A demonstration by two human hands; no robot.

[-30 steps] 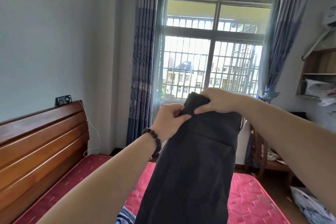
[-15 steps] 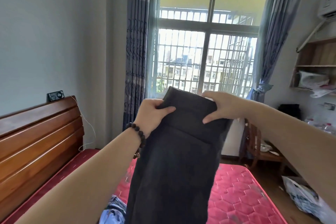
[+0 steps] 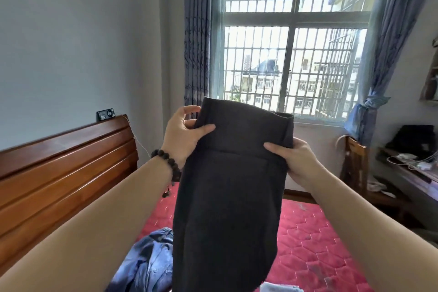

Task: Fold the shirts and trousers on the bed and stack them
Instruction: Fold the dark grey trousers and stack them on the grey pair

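Trousers apparently clear above bed

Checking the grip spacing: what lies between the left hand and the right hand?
In the head view, the waistband end of the dark trousers spans the gap; the left hand and right hand each pinch one side.

A barred window stands at twelve o'clock between blue curtains; a wooden headboard at nine o'clock carries a small black device, perhaps a camera
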